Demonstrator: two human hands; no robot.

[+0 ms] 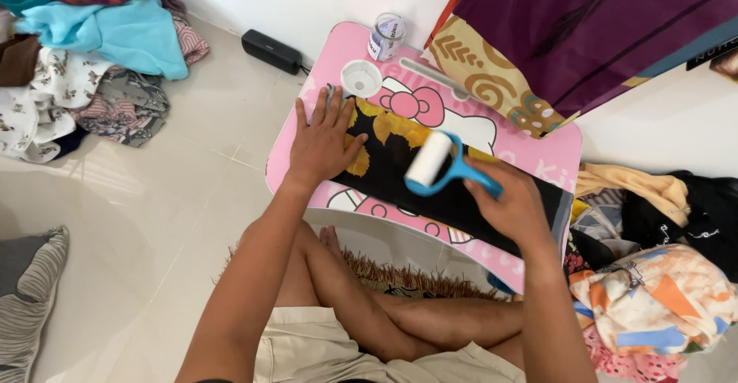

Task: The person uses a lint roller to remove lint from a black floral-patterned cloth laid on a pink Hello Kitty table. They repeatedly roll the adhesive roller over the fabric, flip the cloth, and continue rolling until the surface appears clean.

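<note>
Under the flat, spread left hand (pixel 323 141) lies a black cloth with yellow leaves (pixel 400 160), soft, thin and likely to slide. Beside it, the right hand (pixel 511 206) is wrapped around the blue lint roller (pixel 434 164) handle, its white roll touching the cloth.

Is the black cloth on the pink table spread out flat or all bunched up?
Spread flat. The black cloth lies smooth across the pink table, pressed by the left hand.
</note>
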